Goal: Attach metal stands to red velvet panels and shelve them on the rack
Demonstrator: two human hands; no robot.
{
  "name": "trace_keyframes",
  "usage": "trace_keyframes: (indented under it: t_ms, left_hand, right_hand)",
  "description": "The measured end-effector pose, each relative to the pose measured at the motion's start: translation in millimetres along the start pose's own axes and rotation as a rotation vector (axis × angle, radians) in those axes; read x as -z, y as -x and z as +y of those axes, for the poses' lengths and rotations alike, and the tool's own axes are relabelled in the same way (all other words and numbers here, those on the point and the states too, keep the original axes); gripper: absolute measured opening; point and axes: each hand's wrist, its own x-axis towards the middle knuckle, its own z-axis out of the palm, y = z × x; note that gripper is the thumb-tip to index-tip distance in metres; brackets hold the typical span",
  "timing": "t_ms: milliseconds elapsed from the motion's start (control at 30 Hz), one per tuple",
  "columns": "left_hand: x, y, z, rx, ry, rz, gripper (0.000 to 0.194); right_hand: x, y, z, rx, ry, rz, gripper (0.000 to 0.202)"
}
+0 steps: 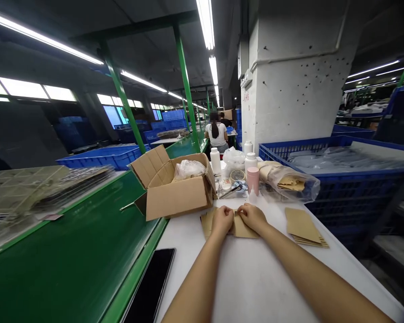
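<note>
My left hand [222, 220] is closed, its thumb and fingertips pinched together over brown paper pieces [206, 222]. What sits between those fingertips is too small to make out. Close beside it, my right hand [253, 217] pinches the upper edge of a flat brown paper envelope [245, 229], which rests on the white table [256, 278]. The lower edge of the envelope faces me. To the right of my right hand lies a stack of similar brown paper envelopes [303, 225], slightly fanned out.
An open cardboard box [177, 199] holding a plastic bag stands at the left. Behind my hands are a pink bottle [252, 179], white bottles [215, 161] and a plastic-wrapped paper bundle [286, 179]. A phone [151, 287] lies beside the green conveyor [70, 251]. A person [217, 132] sits ahead.
</note>
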Motion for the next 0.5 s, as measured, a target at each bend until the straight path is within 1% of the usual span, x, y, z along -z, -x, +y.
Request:
trace_keyframes:
  t_ms: [67,167,333,400,500]
  left_hand:
    - [-2.0,-1.2,1.4,0.020,0.026,-0.006,0.006]
    - [2.0,2.7,5.1,0.055,0.081,-0.025,0.010]
    - [15.9,15.3,19.1,0.133,0.194,-0.164,0.020]
    - [19.6,19.3,24.8,0.145,0.219,-0.203,0.021]
    - [22.5,22.8,29.6,0.150,0.249,-0.227,0.022]
  right_hand:
    - [2.8,1.9,-2.8,0.025,0.012,0.005,0.019]
    - [8.7,6.3,-10.6,0.084,0.006,0.028,0.020]
    - [19.0,20.1,-20.7,0.214,-0.014,0.085,0.020]
    - [21.4,24.0,-23.7,0.228,-0.004,0.088,0.020]
    - [23.5,26.8,-27.9,0.239,-0.009,0.107,0.019]
